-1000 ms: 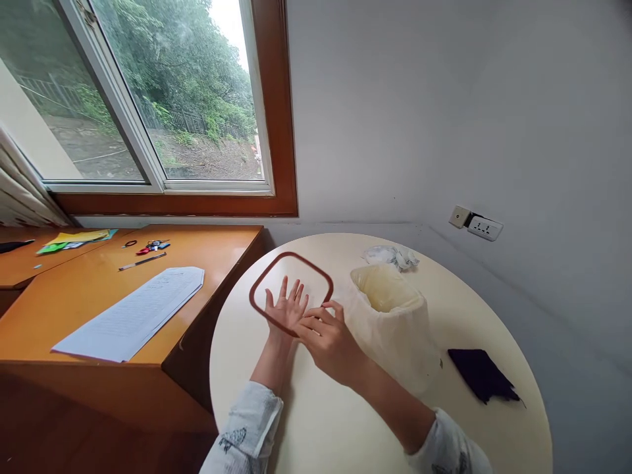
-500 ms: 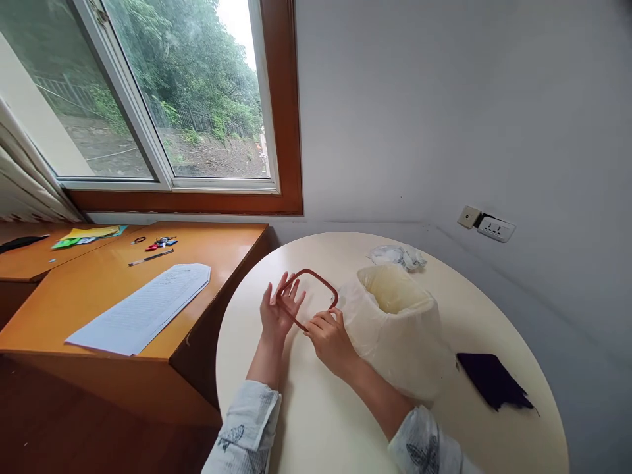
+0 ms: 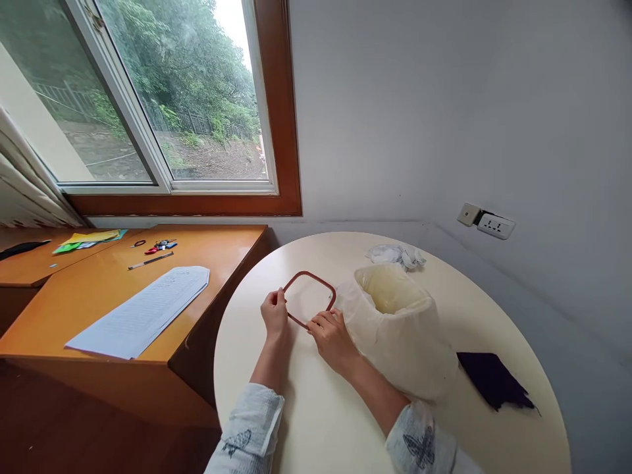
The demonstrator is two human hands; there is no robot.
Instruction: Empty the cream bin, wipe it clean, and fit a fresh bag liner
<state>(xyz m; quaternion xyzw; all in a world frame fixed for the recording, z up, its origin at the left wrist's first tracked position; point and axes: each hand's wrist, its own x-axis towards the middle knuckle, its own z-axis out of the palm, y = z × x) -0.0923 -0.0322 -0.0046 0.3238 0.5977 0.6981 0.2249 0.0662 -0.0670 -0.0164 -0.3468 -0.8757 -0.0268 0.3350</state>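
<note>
Between my two hands is a thin reddish-brown ring (image 3: 320, 280), a square shape with rounded corners, held tilted over the round table (image 3: 326, 421). My left hand (image 3: 275, 316) is closed on its left side, thumb and fingers pinching the edge. The near right part of the ring is gripped by my right hand (image 3: 333, 337), whose fingertips curl over it. Just right of the ring stands a bin (image 3: 409, 349) draped in a whitish plastic bag, its mouth facing up. The bag hides the bin's walls.
Behind the bin lies a crumpled clear plastic bag (image 3: 412, 259). A dark purple cloth (image 3: 495, 380) rests at the table's right. On the wooden desk (image 3: 237, 240) to the left are papers (image 3: 143, 313), a pen (image 3: 151, 261) and keys (image 3: 162, 245). A wall socket (image 3: 496, 226) is at right.
My left hand has gone from open, palm up against the ring, to closed on its left side. My right hand keeps hold at nearly the same spot.
</note>
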